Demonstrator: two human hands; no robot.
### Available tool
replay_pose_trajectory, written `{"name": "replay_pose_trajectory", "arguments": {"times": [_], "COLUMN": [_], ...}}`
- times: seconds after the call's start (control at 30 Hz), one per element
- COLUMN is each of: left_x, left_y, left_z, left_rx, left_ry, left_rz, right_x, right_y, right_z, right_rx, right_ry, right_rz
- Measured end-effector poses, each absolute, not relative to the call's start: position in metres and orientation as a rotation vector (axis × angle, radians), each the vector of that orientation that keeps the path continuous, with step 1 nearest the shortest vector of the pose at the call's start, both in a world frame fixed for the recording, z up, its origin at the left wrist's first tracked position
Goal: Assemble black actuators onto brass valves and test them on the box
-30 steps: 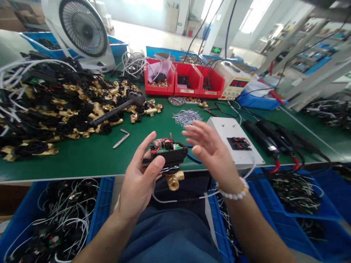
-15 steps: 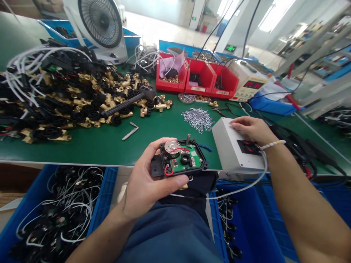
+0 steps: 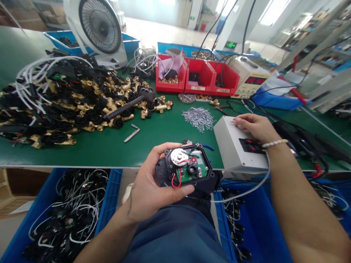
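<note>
on the bench [image 3: 95, 153], clips [image 3: 199, 118] lie between housing [image 3: 192, 168] and bins [image 3: 199, 88], left of the box [image 3: 236, 149].

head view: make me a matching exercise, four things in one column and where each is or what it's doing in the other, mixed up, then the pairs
1. left hand
2. right hand
3. hammer-shaped tool
4. small metal clips

A. lying across brass and black parts
B. at the grey box
C. piled on the green bench
D. holding the circuit-board unit

Pairs: 1-D, 2-B, 3-A, 4-C
</note>
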State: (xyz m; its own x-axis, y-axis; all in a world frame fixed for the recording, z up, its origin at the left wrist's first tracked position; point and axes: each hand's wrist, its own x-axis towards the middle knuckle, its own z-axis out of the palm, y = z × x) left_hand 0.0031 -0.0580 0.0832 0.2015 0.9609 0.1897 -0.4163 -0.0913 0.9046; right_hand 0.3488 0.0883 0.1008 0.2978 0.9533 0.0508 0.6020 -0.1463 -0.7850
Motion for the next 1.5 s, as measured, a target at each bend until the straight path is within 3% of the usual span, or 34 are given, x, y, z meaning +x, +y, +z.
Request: {"name": "replay_pose_trajectory", "arguments": {"times": [1.5], "left_x": [0.007], "left_y": [-0.069], "left_z": [0.092], "left_rx": [1.232], "left_ry": [0.739], "left_rz": [1.39], "right_x": [0.363], "right_y": [0.087], "right_z": [0.097], "right_rx": [-1.851], "right_ry": [-1.645], "right_rz": [0.435]}}
